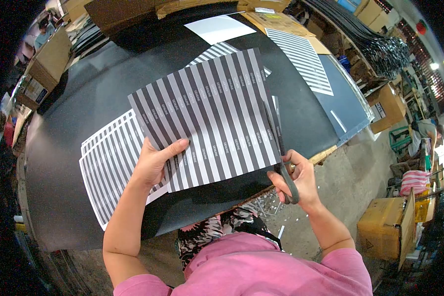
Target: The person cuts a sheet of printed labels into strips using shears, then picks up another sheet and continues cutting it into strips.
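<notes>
Tabletop: black, and it fills most of the view. Its near edge runs just in front of the person.
Striped sheet: held up above the near edge of the tabletop, between the two hands. Its dark and white stripes run away from the person, leaning a little left at the far end.
Stack of striped sheets: lies flat near the tabletop's near-left part, partly under the held sheet.
Left hand: grips the sheet's near-left corner, with the thumb on top and the fingers behind.
Right hand: closed through the scissors' handle, just off the sheet's near-right corner.
Scissors: the blades point away from the person, along the sheet's right edge and parallel to the stripes.
Key relation: the sheet's right edge meets the blades, so the right hand is nearer that edge. The left hand steadies the opposite side.
</notes>
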